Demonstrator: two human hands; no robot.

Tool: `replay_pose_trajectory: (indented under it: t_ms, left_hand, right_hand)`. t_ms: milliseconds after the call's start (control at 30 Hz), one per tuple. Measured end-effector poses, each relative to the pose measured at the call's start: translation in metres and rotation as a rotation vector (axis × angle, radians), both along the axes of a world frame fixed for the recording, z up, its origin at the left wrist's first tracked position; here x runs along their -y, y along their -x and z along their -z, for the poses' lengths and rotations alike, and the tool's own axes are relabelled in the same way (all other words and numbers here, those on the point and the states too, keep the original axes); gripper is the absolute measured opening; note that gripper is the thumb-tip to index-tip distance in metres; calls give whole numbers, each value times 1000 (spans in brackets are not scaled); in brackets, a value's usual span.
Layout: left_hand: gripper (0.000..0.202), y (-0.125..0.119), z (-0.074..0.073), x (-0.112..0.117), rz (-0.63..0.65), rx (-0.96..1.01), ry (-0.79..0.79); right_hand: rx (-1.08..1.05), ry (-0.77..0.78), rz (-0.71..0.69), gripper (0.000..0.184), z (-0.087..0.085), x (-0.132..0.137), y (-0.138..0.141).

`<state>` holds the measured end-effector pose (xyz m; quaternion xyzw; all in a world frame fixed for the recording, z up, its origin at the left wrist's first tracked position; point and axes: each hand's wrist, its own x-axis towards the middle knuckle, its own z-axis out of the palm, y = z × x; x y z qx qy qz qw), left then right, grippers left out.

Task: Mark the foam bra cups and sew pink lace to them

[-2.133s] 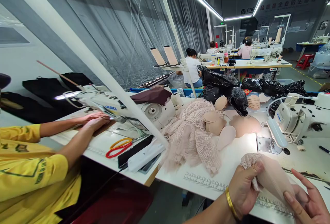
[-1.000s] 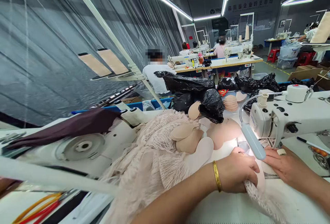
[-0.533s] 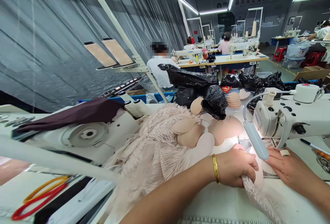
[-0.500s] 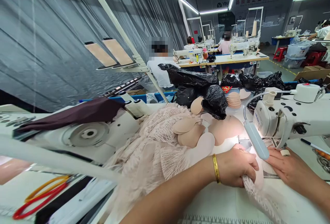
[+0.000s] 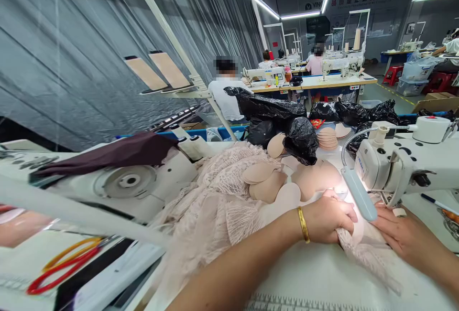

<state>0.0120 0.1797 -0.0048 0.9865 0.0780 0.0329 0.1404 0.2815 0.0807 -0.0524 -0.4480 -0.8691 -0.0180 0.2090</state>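
Observation:
My left hand (image 5: pixel 328 216), a gold bangle at its wrist, is closed on beige lace fabric (image 5: pixel 369 258) just left of the sewing machine's needle area. A pale pad (image 5: pixel 357 230) shows beside its fingers. Fingers stretched, my right hand (image 5: pixel 403 230) lies flat by the presser foot; the lamp and machine head partly hide its fingertips. The white sewing machine (image 5: pixel 405 163) stands over both hands, and its small grey lamp (image 5: pixel 360 194) lights the cloth. How the fabric sits under the needle is hidden.
A lace heap (image 5: pixel 218 210) and beige bra cups (image 5: pixel 319 179) lie left of the hands. Black plastic bags (image 5: pixel 301 139) sit behind. Red-and-orange-handled scissors (image 5: pixel 68 268) rest at left. A ruler (image 5: pixel 308 303) runs along the front. A co-worker (image 5: pixel 225 91) sits ahead.
My left hand has moved slightly forward, away from me, still gripping the lace, whose loose end now lies flatter and further right. My right hand stays flat by the presser foot. The view shifted slightly.

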Motion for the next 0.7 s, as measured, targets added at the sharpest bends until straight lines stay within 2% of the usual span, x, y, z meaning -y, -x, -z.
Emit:
replay_pose_trajectory:
  t_ms: [100,233,333,567,700]
  left_hand:
    - [13,0,-1,0,-29,-19,-35]
    - [17,2,-2,2,27,3,-63]
    - [16,2,-1,2,32,19,-91]
    - [18,0,9,-7,-11,59,-154]
    - [23,-1,11,-9,-23,101,-210]
  right_hand:
    - [-24,42,-70,39,-8,4,3]
    - [-42,129,-247,29,-19,13,10]
    - [-60,173,-315,24,-23,18,15]
    - [-70,272,-273,22,-22,19,14]
    - [-75,258,-212,24,-22,19,13]
